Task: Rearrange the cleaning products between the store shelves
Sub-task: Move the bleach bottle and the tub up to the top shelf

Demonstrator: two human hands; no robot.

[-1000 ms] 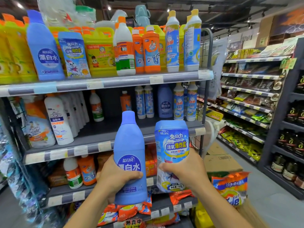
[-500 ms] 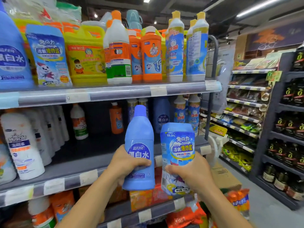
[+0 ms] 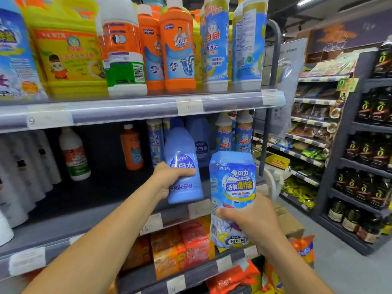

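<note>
On the left part of the middle shelf (image 3: 84, 211) we see a row of white bottles (image 3: 21, 166), and deeper toward its back an orange bottle (image 3: 131, 145). The centre of this shelf has free room, which is probably why the products are brought here.

Further right, the left hand (image 3: 167, 179) holds the blue bottle (image 3: 182, 166) upright, its fingers wrapped round the lower body with the thumb across the label. The bottle is over the front right part of the middle shelf, its base very near the board; we cannot tell if it already touches. A second blue bottle (image 3: 200, 141) of the same kind stands behind it on this shelf, so we judge it is being put with its own kind, label to the front.

To the right of it, the right hand (image 3: 250, 217) grips the tub (image 3: 232, 187) by its lower half, fingers closed round it. The tub is upright, outside the middle shelf, in front of its front edge and partly below it. We think it waits there so the blue bottle can be placed first.
</note>
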